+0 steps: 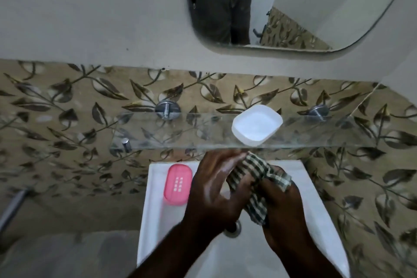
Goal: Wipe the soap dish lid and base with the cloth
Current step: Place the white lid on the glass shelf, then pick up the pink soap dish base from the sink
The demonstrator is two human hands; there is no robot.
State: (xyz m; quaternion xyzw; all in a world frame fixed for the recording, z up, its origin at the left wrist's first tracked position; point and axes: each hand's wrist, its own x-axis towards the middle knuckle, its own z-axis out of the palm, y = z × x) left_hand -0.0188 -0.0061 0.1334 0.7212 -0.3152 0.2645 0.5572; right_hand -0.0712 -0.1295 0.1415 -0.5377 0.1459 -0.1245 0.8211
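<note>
Pink oblong plastic soap dish piece with white slots (178, 184) lies on the left rim of the white ceramic sink (151, 201), just beside the left hand (216, 189). A careless sweep of that forearm could knock it into the basin or off the outer edge. The left hand's fingers curl around the upper part of the green-and-cream checked cloth (256, 205). The right hand (284, 214) grips its lower part, and neither hand holds a dish piece that I can see.

Both hands look glossy, perhaps wet, so a plastic piece may slip when picked up. Above them, the white rounded plastic dish piece (257, 124) sits close to the front edge of the clear glass shelf (180, 133). Knuckles rising straight up could strike that edge and jolt it off. Open room lies over the basin, toward the person.
</note>
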